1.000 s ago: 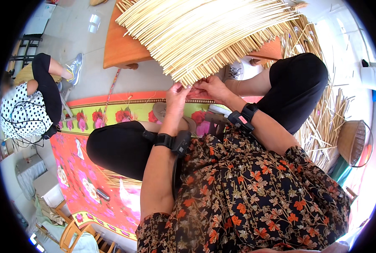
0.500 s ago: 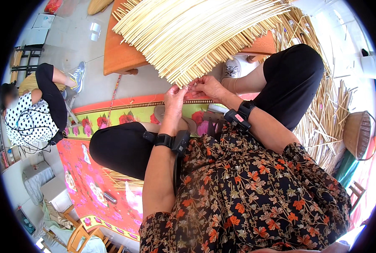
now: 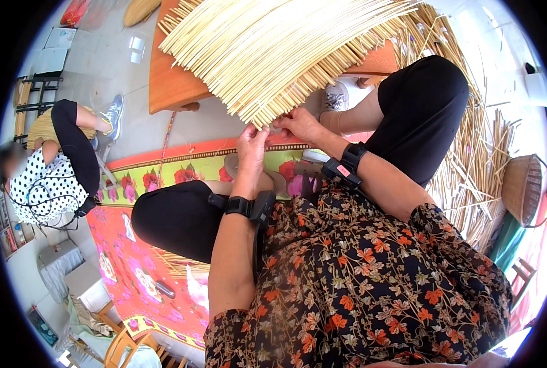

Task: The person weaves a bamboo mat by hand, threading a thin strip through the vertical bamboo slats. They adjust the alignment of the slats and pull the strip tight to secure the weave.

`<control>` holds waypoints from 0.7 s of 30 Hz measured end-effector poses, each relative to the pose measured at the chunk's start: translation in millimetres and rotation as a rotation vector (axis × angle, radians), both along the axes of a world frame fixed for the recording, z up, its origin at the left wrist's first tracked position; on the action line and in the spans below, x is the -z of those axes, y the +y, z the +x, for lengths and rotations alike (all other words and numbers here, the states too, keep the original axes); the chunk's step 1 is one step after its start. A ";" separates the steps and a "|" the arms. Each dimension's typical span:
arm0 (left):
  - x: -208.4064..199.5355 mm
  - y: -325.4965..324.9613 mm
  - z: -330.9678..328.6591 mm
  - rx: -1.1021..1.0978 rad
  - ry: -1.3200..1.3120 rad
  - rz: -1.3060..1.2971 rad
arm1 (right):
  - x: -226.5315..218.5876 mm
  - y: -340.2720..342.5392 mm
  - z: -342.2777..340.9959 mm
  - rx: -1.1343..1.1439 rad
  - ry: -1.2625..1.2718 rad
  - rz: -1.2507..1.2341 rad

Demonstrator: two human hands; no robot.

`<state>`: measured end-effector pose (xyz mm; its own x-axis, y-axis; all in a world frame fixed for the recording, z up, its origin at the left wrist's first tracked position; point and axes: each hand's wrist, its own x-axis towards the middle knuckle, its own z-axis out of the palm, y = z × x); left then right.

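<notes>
Left hand (image 3: 250, 148) pinching near corner of stalk mat (image 3: 279, 58) between thumb and fingertips; right hand (image 3: 302, 126) just beside, fingers bunched, whether grip closed on anything cannot tell. Mat ahead of both, left hand nearer corner tip; upper stalks run lower left to upper right. Count: two hands, one mat, one wooden surface (image 3: 178, 86) beneath, one basket (image 3: 518, 190) at right, one co-worker (image 3: 48, 190) at left; loose stalks (image 3: 469, 184) uncountable.
</notes>
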<state>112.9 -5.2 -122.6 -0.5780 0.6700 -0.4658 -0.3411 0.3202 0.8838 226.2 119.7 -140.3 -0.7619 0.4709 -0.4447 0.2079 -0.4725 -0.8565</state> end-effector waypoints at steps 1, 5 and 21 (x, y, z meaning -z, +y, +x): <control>-0.7 0.3 0.2 -0.002 -0.007 0.007 | 1.7 0.3 -0.3 -0.004 0.005 -0.011; -0.7 -0.3 -1.5 -0.011 -0.024 0.018 | 0.4 0.2 -1.0 -0.017 0.016 -0.021; 4.5 4.1 -0.3 -0.029 -0.046 0.062 | 8.6 1.0 -4.4 -0.008 0.024 -0.004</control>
